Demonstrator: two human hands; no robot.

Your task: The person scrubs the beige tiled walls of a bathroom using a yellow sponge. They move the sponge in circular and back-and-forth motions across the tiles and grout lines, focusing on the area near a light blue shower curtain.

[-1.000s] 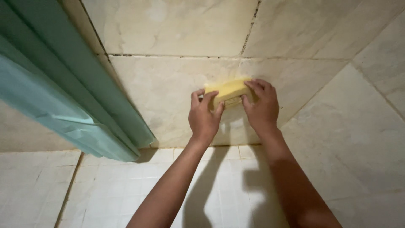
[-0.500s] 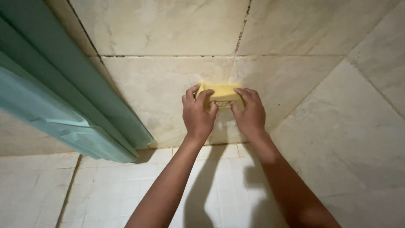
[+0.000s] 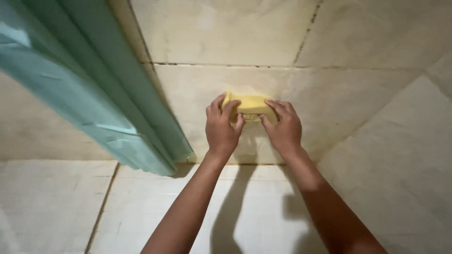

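Here we press a yellow sponge (image 3: 248,105) flat to the tiled wall (image 3: 226,33), left hand (image 3: 222,129) and right hand (image 3: 282,128) gripping its ends; we judge scrubbing underway, needing firm, even strokes next.

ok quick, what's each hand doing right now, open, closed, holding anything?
Left hand: closed on the left end of the yellow rectangular sponge.
Right hand: closed on the sponge's right end.

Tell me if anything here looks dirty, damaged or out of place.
The grout lines between the wall tiles look dark and stained in spots. Otherwise nothing stands out: both hands, left hand and right hand, press a yellow sponge flat against the tile.
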